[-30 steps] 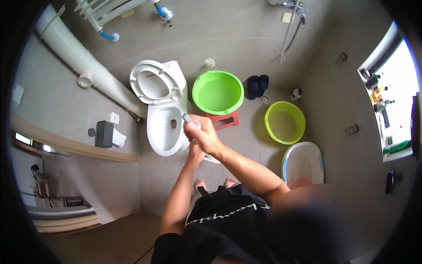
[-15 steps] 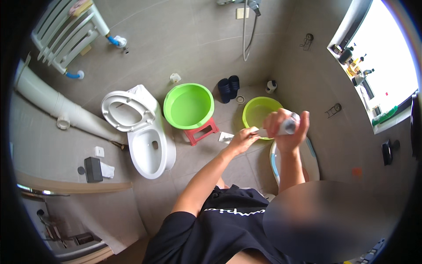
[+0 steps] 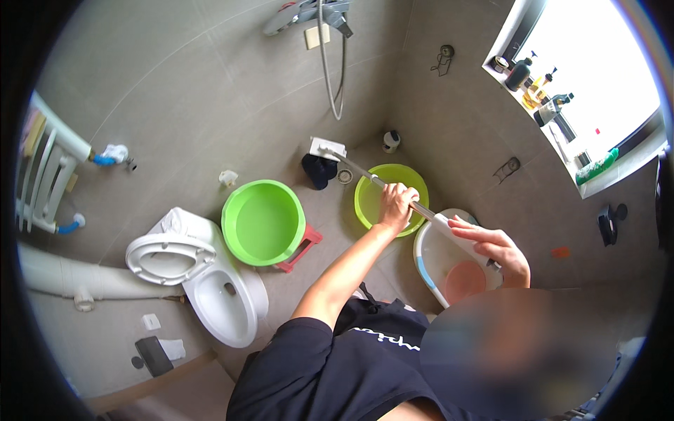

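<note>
My left hand is closed round the metal pole of a long-handled flat mop. The pole slants from the white handle near me up to a white rectangular head by the far wall. My right hand lies against the white handle, its fingers stretched out rather than wrapped round it. Under the pole stands a yellow-green basin. The mop head is over or against dark slippers; whether it touches them I cannot tell.
A green basin of water rests on a red stool, beside the toilet. At right is a white tub with a pink basin. Bottles line the windowsill; a shower hose hangs from the wall.
The view has shifted right and toward the far wall. The mop now reaches out to the far wall near the slippers. My right hand's fingers have straightened along the handle.
</note>
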Demonstrator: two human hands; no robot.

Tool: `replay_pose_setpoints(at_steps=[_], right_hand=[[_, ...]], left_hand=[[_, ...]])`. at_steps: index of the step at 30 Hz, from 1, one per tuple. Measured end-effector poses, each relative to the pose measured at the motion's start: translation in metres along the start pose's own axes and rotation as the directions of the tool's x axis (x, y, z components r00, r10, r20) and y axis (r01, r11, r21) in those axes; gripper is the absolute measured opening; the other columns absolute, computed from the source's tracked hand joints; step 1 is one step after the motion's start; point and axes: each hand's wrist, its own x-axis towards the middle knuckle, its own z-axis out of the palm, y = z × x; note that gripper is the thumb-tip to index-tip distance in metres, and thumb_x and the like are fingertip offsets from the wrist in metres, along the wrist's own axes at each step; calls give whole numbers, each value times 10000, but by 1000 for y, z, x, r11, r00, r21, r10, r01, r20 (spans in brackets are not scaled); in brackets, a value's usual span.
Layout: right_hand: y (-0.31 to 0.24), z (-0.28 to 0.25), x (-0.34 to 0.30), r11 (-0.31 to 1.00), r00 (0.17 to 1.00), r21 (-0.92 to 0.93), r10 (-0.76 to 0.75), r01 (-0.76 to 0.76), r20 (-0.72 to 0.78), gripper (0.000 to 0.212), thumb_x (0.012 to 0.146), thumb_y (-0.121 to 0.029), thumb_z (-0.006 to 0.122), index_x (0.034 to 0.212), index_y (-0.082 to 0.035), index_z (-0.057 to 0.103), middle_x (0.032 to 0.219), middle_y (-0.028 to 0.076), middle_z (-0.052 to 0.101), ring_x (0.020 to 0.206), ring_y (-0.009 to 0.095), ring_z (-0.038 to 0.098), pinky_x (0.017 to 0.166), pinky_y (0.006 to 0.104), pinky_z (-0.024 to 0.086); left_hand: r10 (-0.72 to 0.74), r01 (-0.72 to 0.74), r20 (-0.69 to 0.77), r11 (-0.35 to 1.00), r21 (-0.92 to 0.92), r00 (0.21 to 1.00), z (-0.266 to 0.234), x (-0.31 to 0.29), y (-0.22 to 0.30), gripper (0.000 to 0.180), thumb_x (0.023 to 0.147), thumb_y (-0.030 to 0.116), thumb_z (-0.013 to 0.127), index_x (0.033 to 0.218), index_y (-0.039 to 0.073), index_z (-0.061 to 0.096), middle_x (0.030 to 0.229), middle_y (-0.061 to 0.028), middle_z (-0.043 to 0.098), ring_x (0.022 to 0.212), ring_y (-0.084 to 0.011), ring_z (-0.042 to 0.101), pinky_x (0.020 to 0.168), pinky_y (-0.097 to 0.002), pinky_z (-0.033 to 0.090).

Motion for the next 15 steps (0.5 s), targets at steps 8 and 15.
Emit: replay_pose_setpoints(at_steps=[8,15], right_hand=[[38,-32,7,803,835,-246,486,-543,-257,608,737,-4,481,1328,-62,349,1012,192,571,832,191,598,708,284,483],[121,-65,26,731,951,-632,77,-257,-298,588,694,3,518,1267,-61,399,1135,201,504,972,368,532,826,379,442]], left_hand=[[-43,39,130,999,35,991,76,45,-20,53,663,157,664,681,126,625,809,-27,520,894,-223,488,767,-372,417],[-94,60,233,987,147,968,128,71,-57,80,652,140,668,686,109,602,841,-44,512,948,-239,449,835,-365,388]])
